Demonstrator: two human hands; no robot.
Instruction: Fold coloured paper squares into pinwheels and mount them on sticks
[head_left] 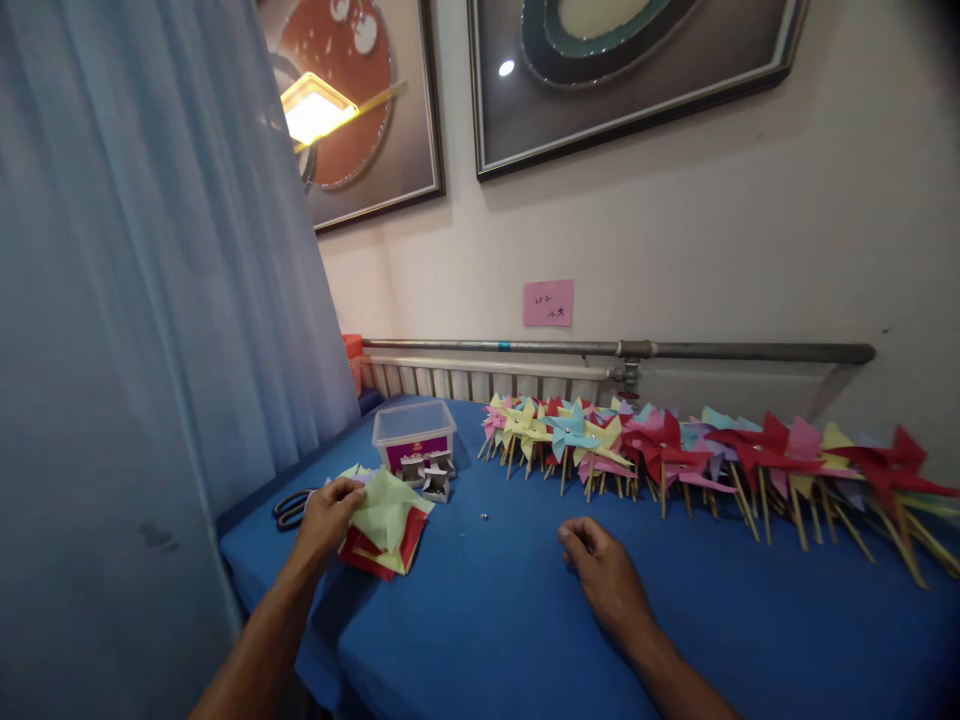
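My left hand (330, 512) pinches the edge of a pale green paper sheet (388, 508) at the left of the table. Beneath that sheet lies a stack of red and yellow papers (373, 563), partly covered. Black-handled scissors (291, 510) rest just left of my left hand, their blades hidden. My right hand (600, 570) hovers over or rests on the blue cloth with fingers curled together; whatever they hold, if anything, is hidden. Between the hands lies a tiny shiny metal piece (484, 517).
Small open cardboard boxes (435, 482) stand before a clear plastic tub (412, 422). Many paper pinwheels (664, 445) on wooden sticks line the back and right of the blue-covered table (480, 640). A pipe (735, 352) runs along the wall. A blue curtain (150, 300) hangs at left.
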